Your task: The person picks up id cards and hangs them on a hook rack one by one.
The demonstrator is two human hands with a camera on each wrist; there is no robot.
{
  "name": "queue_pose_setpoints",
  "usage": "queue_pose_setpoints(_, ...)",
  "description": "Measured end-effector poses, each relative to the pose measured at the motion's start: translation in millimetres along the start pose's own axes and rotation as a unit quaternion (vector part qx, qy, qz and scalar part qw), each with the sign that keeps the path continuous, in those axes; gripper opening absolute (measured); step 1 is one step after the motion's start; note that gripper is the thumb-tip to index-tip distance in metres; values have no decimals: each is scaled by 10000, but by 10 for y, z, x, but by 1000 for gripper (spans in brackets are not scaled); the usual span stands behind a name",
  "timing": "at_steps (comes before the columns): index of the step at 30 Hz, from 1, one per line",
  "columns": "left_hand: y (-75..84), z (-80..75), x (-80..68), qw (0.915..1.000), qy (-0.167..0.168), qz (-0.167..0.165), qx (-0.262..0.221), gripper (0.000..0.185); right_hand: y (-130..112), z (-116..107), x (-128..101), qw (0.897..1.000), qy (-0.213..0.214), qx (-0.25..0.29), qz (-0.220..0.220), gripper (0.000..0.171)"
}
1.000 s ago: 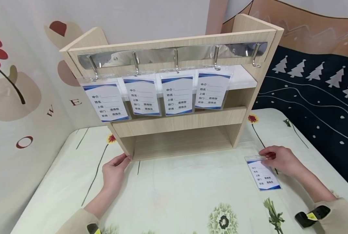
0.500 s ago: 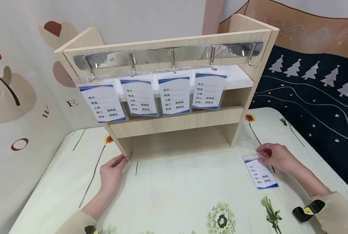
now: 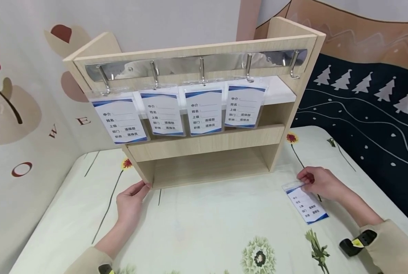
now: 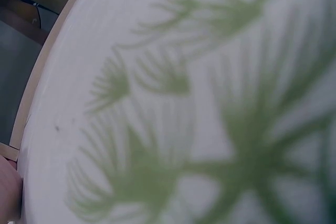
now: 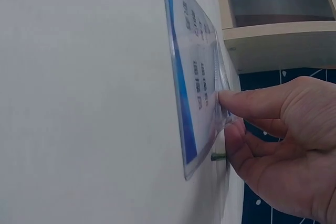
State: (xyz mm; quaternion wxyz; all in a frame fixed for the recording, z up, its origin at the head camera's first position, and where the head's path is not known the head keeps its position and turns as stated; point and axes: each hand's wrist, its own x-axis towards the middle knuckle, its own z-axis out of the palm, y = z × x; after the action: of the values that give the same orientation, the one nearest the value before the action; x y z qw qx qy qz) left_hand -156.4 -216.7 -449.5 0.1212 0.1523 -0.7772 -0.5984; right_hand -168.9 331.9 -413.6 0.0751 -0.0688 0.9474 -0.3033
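Worktop: we see a pale cloth printed with flowers covering it; everything else stands or lies on this.
Wooden rack: it stands upright at the back of the worktop, with a metal hook rail across its top board.
Hung badges: four clear-sleeved cards hang side by side from the first four hooks; the fifth hook, at the right end, is bare.
Left hand: it lies palm down on the cloth, arm stretched forward, fingers straight and close together – the fingertips touch the rack's lower left front corner. It holds nothing.
Right hand: it rests on the worktop to the right of the rack, forearm coming in from the lower right. Thumb and fingers pinch the top edge of the loose badge; the right wrist view shows that edge raised off the cloth between the fingertips.
Loose badge: it lies on the cloth near the rack's right foot, well apart from the hung four, its far end tipped up in the hand.
Since a second ago: we find the loose badge drawn a little nearer the rack and turned slightly – its top edge has come up, where before the right hand rested flat on it. The left hand has stayed at the rack's corner.
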Motion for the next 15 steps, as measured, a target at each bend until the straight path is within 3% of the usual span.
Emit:
queue_pose_setpoints(8, 18, 11, -5, 10000, 1, -5, -22, 35, -20, 28, -31, 9998, 65, 58, 178, 31)
queue_pose_setpoints(15, 13, 1, -9, 10000, -4, -34, 22, 35, -10, 60, -74, 9998, 149, 101, 74, 26)
